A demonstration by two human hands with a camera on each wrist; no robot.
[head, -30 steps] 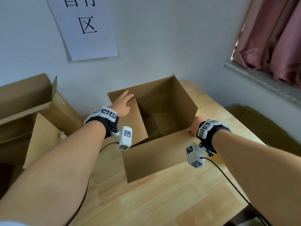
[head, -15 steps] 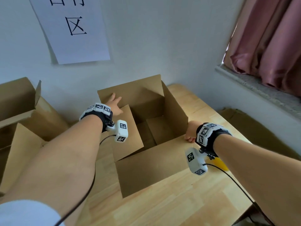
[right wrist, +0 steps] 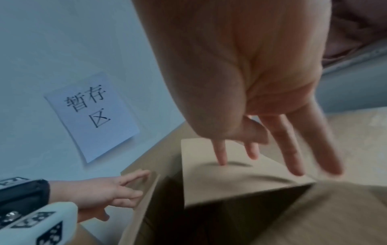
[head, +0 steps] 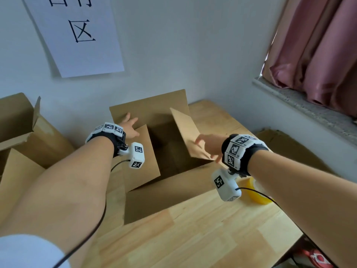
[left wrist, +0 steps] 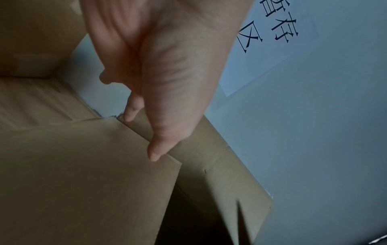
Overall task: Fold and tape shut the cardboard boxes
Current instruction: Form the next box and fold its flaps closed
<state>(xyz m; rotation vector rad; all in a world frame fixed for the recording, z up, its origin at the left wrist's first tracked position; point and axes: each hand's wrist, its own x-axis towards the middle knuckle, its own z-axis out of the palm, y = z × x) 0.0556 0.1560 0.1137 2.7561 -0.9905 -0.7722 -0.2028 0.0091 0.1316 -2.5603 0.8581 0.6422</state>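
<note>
An open cardboard box [head: 164, 192] stands on the wooden table [head: 193, 238], its back flap [head: 150, 109] upright against the wall. My left hand [head: 129, 126] lies with straight fingers on the far end of the left flap [head: 143, 163], which leans in over the opening; the thumb [left wrist: 155, 154] touches that flap's edge [left wrist: 83, 165]. My right hand [head: 208, 146] is spread open, and its fingertips [right wrist: 222, 159] press on the right flap [right wrist: 220, 182], tilted inward. A yellow tape roll [head: 257, 194] lies on the table under my right wrist.
Other open cardboard boxes [head: 23, 132] stand at the left against the wall. A paper sign [head: 77, 35] hangs above them. Flat cardboard [head: 289, 144] lies beyond the table's right edge, under a stone sill [head: 309, 105] and pink curtain [head: 318, 45].
My right hand left the box's front right corner and went up onto the right flap, which has swung inward. The left hand stayed at the left flap.
</note>
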